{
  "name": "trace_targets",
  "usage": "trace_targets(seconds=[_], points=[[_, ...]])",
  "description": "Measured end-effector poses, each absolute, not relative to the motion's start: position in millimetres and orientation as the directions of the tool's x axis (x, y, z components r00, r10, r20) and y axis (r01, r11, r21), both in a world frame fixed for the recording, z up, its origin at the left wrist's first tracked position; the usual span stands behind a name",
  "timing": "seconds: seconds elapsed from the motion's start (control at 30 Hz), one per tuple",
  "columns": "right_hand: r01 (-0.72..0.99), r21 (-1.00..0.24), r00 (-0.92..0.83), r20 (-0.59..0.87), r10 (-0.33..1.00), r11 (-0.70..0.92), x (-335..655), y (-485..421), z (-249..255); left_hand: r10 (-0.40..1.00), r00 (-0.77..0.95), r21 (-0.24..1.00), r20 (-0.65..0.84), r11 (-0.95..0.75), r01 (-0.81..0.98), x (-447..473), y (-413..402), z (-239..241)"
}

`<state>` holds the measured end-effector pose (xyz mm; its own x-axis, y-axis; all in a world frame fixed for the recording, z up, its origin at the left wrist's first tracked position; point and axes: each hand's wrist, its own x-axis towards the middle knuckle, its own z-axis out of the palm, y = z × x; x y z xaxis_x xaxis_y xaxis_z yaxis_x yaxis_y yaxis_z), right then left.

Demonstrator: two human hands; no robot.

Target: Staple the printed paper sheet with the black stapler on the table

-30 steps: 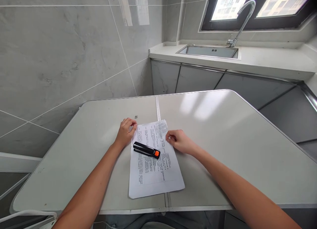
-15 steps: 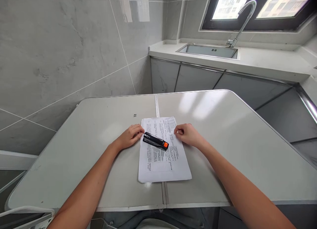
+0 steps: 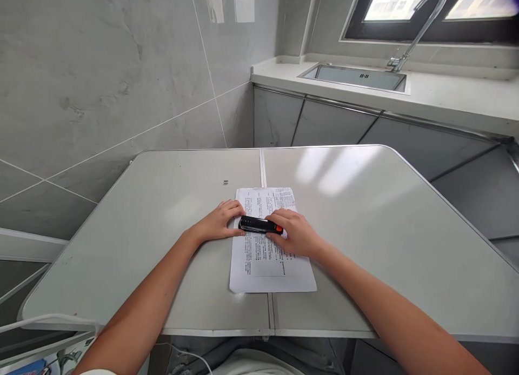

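Note:
A black stapler [image 3: 256, 224] with a red-orange patch at its right end lies across the printed paper [image 3: 267, 278] on the table. My right hand [image 3: 295, 232] grips that right end, thumb on the near side and fingers on the far side. At the other end, my left hand [image 3: 221, 219] has its fingertips and thumb to either side of the stapler's tip, closed about it. Part of the printed text is hidden beneath the hands and the stapler.
Two small staple strips [image 3: 226, 182] lie beyond the paper on the white folding table [image 3: 194, 288], which has a seam down its middle. Behind it stand a counter with a sink [image 3: 357, 78] and a tap [image 3: 421, 29]. A tiled wall [image 3: 121, 67] rises at the left.
Both hands have moved from the paper's sides onto the stapler and taken hold of its ends. The stapler has turned from slanting to nearly level. The camera view has shifted slightly.

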<state>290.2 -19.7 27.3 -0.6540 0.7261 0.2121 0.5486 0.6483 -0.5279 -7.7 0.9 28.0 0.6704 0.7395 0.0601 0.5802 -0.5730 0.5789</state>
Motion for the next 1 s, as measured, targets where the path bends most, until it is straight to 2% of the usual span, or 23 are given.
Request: trace_targets(seconds=[0.17, 0.3, 0.47, 0.53, 0.67, 0.8, 0.9, 1.0], points=[[0.537, -0.545, -0.641, 0.233, 0.731, 0.644, 296, -12, 26, 0.736, 0.674, 0.569, 0.06, -0.58, 0.583, -9, 1, 27], [0.519, -0.618, -0.583, 0.249, 0.774, 0.59, 299, -9, 23, 0.744, 0.665, 0.582, 0.06, -0.567, 0.582, -9, 1, 27], [0.402, -0.642, -0.441, 0.489, 0.752, 0.653, 313, -5, 28, 0.765, 0.642, 0.625, 0.046, -0.523, 0.579, -8, 1, 26], [0.354, -0.646, -0.445, 0.52, 0.729, 0.676, 320, -3, 30, 0.771, 0.635, 0.644, 0.044, -0.508, 0.572, -9, 1, 25], [0.341, -0.666, -0.542, 0.438, 0.717, 0.664, 326, -1, 29, 0.781, 0.624, 0.674, 0.037, -0.48, 0.561, -9, 2, 23], [0.401, -0.696, -0.533, 0.352, 0.769, 0.596, 324, -1, 29, 0.786, 0.616, 0.692, 0.043, -0.469, 0.55, -9, 2, 22], [0.474, -0.668, -0.54, 0.293, 0.789, 0.573, 323, -2, 33, 0.79, 0.612, 0.689, 0.045, -0.468, 0.553, -9, 2, 23], [0.489, -0.607, -0.561, 0.332, 0.758, 0.627, 324, -3, 36, 0.79, 0.612, 0.679, 0.045, -0.473, 0.561, -9, 2, 23]])
